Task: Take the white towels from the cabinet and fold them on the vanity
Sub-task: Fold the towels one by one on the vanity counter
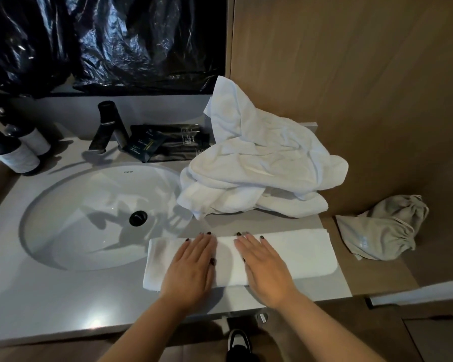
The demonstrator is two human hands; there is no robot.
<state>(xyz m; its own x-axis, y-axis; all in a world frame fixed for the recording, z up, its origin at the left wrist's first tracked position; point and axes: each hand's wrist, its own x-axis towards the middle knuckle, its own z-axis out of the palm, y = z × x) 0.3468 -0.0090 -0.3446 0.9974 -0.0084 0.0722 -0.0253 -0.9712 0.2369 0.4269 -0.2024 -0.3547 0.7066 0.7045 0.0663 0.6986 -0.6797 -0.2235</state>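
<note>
A white towel [296, 253] folded into a long strip lies on the grey vanity [50, 304] near its front edge, right of the sink. My left hand [191, 267] presses flat on the strip's left part, fingers straight. My right hand [262, 265] lies flat on its middle, fingers straight too. Behind the strip, a heap of crumpled white towels [259, 163] sits at the back right of the vanity, leaning against the wooden wall.
The oval sink [63, 226] with a dark drain fills the left. A dark faucet [107, 126], black sachets [168, 145] and two bottles [16, 150] stand at the back. A grey drawstring bag [382, 228] lies on the wooden ledge at right. Black plastic covers the mirror.
</note>
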